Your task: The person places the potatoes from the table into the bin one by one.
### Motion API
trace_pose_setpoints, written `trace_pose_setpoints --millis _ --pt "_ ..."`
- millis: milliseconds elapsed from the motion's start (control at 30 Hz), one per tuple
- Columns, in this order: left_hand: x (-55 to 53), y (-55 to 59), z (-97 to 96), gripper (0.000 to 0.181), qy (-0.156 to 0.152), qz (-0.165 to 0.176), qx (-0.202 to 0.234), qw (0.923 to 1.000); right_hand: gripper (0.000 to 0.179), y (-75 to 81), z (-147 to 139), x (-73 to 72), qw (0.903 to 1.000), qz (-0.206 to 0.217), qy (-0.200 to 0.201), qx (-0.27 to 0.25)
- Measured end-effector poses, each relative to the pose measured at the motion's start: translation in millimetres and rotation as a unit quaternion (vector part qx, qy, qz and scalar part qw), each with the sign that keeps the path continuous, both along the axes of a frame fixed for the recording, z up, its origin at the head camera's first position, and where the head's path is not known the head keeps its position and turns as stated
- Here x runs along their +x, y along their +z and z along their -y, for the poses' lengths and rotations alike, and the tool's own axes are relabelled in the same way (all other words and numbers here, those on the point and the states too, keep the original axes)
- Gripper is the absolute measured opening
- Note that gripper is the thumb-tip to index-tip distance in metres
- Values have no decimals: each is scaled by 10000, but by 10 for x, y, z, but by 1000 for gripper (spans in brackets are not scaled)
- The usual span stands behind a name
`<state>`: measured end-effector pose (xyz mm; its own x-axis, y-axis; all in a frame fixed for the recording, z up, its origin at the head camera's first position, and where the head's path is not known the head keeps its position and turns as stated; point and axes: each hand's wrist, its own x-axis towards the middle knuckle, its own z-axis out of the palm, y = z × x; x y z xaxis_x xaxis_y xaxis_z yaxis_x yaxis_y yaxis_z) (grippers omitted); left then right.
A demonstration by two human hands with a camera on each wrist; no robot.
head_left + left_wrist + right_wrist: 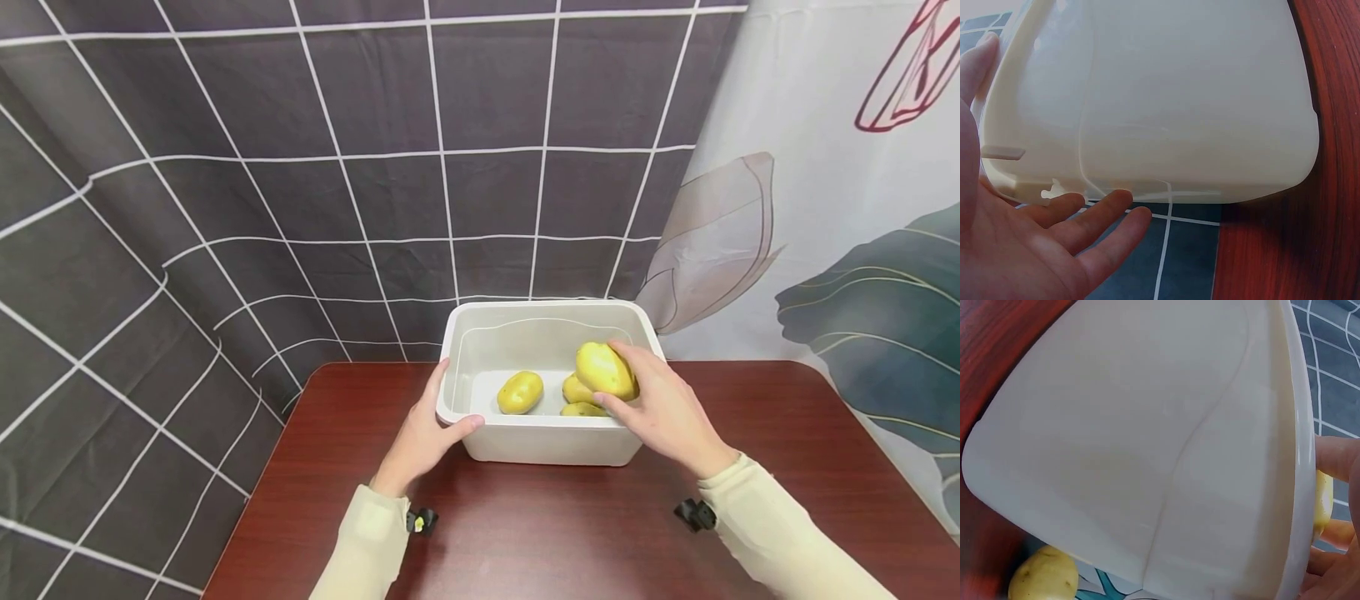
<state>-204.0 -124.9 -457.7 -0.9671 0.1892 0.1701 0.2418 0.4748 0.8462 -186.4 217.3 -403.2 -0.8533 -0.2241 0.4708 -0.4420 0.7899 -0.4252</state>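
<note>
A white plastic bin stands on the table with several yellow potatoes inside. My left hand holds its front left corner, thumb at the front rim and fingers along the left side. Those fingers spread loosely against the wall in the left wrist view. Over the right part of the bin, my right hand grips a potato between thumb and fingers. Beneath it, two potatoes are partly covered by the held one and the front rim. Another potato lies on the bin floor further left.
The bin stands on a dark red wooden table, near its back edge. In the right wrist view, one more potato shows outside the bin, past its right side. A dark gridded cloth and a leaf-patterned white cloth hang behind.
</note>
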Motion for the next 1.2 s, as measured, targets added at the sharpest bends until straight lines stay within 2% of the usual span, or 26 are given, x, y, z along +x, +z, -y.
trace_pose_setpoints --millis 533,1200 --pt "8 8 -13 99 14 -5 28 10000 69 -56 40 -38 9992 405 -9 46" --pt "-2 -5 -6 99 27 -23 -29 10000 66 -60 61 -82 9984 524 41 227"
